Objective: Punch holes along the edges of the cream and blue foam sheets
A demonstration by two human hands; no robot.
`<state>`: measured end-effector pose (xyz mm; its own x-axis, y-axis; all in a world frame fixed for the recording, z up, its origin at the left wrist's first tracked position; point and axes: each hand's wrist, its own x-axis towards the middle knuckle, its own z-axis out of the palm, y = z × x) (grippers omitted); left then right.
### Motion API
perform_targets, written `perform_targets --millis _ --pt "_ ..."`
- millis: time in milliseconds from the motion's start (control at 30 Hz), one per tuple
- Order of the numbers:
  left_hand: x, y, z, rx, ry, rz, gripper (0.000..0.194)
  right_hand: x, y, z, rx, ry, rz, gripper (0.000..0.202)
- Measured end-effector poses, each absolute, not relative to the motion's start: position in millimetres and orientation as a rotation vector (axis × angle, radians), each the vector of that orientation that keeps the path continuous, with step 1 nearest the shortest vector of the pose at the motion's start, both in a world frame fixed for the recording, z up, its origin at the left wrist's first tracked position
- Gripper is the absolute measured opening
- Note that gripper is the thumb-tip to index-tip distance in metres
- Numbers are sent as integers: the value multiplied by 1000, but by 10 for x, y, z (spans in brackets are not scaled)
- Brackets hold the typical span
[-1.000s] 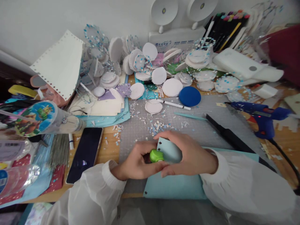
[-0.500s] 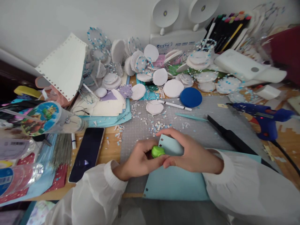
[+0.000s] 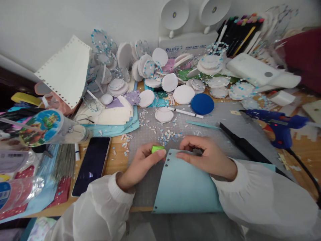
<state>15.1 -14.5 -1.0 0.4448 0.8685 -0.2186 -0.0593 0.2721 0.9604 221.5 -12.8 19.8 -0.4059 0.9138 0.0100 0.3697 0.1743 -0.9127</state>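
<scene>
Green punch [image 3: 157, 148] left paper [image 3: 187, 187]; confetti [image 3: 170, 135] litters mat [image 3: 245, 124].

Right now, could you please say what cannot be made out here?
Head view:
Green tool: mostly hidden by the left hand.
Blue sheet: partly covered by the right sleeve.
Clear bottle: cut off by the left edge.
Lamp-base print: too small to read.

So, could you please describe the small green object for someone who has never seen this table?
Start at the grey mat on the table, then find the pale blue sheet at its near edge. By the sheet's far left corner, the left hand holds the small green object. Its bright lime colour sets it apart from the mat and sheet.
</scene>
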Motion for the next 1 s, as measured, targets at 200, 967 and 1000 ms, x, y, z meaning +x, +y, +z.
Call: perform_targets --millis 200,967,1000 --pt "151 -107 -40 794 867 792 54 2242 -135 249 -1082 -1857 1193 13" --pt "191 -57 -2 655 827 754 54 2192 -116 129 -869 -2093 1132 6" --pt "191 -57 -4 656 822 759 54 2193 -116 122 -876 -2087 1122 6"
